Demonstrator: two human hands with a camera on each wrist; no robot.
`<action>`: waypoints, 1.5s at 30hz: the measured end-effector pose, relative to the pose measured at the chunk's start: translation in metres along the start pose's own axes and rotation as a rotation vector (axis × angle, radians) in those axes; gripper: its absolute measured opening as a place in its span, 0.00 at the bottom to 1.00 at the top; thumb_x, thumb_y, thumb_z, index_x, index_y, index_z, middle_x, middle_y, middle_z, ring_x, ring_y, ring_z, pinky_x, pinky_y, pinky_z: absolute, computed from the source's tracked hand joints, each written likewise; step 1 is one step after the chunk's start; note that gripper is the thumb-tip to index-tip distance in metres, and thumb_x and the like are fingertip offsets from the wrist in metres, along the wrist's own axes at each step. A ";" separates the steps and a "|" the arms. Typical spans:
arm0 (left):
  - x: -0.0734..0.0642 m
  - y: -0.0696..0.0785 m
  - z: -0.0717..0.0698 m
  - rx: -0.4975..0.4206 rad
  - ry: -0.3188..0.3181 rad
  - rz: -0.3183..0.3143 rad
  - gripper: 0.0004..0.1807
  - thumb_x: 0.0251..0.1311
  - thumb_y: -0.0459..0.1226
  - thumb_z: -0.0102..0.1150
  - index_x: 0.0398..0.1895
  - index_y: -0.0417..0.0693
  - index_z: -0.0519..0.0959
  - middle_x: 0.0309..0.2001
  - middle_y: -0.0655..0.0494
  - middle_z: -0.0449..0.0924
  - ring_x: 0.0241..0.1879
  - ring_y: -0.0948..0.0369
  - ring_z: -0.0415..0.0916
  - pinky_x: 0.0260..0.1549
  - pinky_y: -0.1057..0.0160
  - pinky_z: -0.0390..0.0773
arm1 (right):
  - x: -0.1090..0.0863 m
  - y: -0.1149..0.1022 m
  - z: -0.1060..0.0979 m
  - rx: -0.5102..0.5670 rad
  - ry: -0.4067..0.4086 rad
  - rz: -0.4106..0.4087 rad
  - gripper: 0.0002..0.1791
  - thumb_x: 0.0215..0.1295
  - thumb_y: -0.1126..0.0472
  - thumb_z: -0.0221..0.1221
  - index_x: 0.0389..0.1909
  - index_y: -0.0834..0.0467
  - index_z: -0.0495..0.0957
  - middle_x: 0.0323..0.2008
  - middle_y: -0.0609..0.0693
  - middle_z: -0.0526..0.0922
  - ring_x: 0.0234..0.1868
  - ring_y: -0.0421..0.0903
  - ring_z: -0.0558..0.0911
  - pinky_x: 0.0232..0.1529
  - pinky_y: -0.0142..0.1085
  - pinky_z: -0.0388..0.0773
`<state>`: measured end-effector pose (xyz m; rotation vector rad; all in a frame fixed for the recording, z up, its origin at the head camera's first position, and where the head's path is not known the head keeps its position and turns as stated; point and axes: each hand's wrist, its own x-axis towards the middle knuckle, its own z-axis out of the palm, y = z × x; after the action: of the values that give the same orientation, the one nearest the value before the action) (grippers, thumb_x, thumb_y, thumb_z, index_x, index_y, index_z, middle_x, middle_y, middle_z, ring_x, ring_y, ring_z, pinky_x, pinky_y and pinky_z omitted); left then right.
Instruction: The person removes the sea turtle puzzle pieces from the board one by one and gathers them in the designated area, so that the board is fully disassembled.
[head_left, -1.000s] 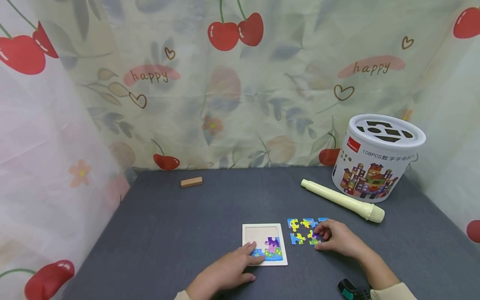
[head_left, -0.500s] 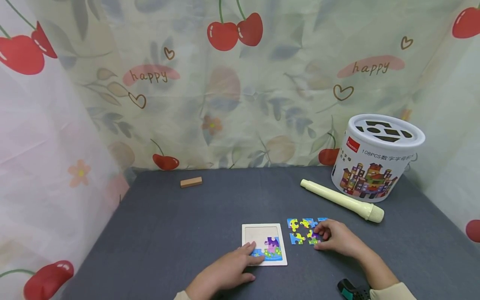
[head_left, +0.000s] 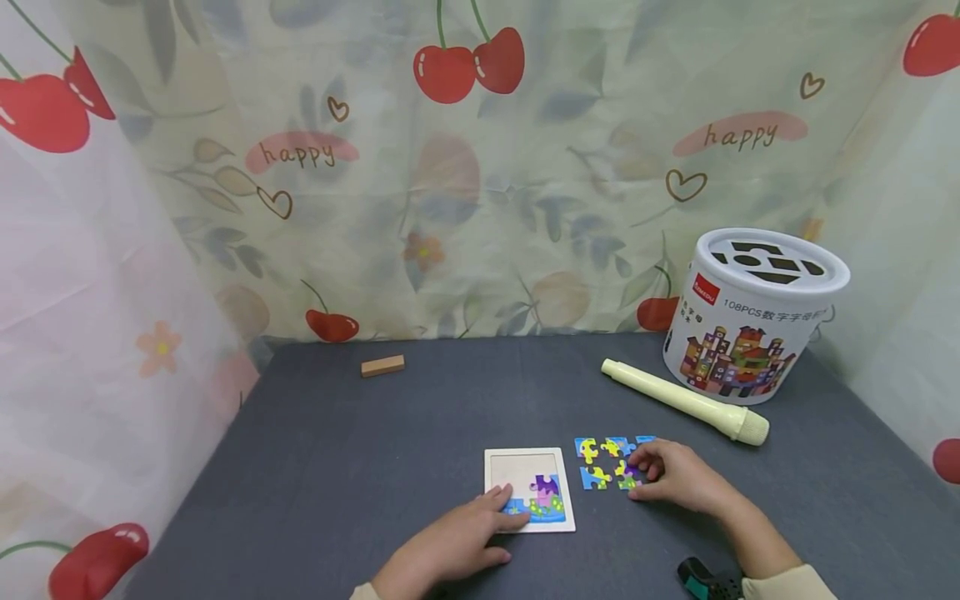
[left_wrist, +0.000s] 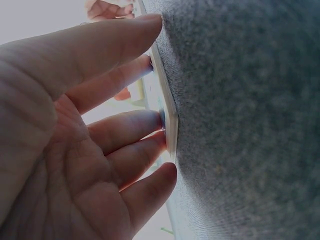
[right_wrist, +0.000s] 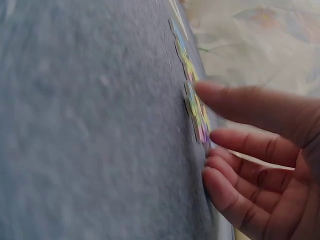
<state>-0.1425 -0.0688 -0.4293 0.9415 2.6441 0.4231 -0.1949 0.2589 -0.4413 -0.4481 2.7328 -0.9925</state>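
Observation:
In the head view a white square puzzle tray (head_left: 567, 502) lies on the dark table, with a few colourful pieces fitted along its lower right part. My left hand (head_left: 467, 535) rests on the tray's lower left corner with fingers extended; the left wrist view shows its fingertips at the tray edge (left_wrist: 171, 127). Right of the tray, loose puzzle pieces (head_left: 592, 477) lie in two rows. My right hand (head_left: 678, 479) pinches a green and purple puzzle piece (head_left: 628, 482) at the lower right of these, thumb and index finger at its edges in the right wrist view. The fingers partly hide neighbouring pieces.
A cream toy microphone (head_left: 682, 400) lies behind the right hand. Beyond it stands a white bucket (head_left: 738, 333) with a slotted lid. A small wooden block (head_left: 382, 366) sits at the back left. A black and teal object (head_left: 701, 579) is near the right wrist.

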 end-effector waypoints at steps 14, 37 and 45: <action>0.003 0.005 0.000 0.057 0.030 0.020 0.28 0.55 0.46 0.63 0.62 0.60 0.71 0.68 0.50 0.62 0.69 0.54 0.57 0.66 0.53 0.60 | 0.013 -0.027 0.003 0.055 -0.035 -0.137 0.20 0.49 0.56 0.69 0.39 0.65 0.79 0.30 0.50 0.78 0.28 0.33 0.73 0.28 0.27 0.73; 0.012 0.023 0.005 0.174 0.005 0.009 0.37 0.51 0.54 0.63 0.66 0.55 0.66 0.69 0.44 0.60 0.69 0.50 0.57 0.62 0.60 0.66 | 0.056 -0.081 0.047 -0.035 -0.178 -0.223 0.13 0.46 0.58 0.70 0.32 0.61 0.81 0.27 0.46 0.79 0.28 0.37 0.73 0.31 0.28 0.72; 0.011 0.020 0.007 0.187 0.045 0.023 0.36 0.51 0.53 0.63 0.65 0.55 0.68 0.68 0.44 0.62 0.68 0.50 0.59 0.61 0.61 0.67 | 0.054 -0.088 0.055 -0.029 -0.145 -0.158 0.07 0.50 0.63 0.67 0.29 0.60 0.81 0.23 0.45 0.76 0.26 0.40 0.71 0.28 0.30 0.69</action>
<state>-0.1364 -0.0457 -0.4305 1.0299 2.7537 0.2062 -0.2107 0.1437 -0.4305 -0.7209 2.6169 -0.9181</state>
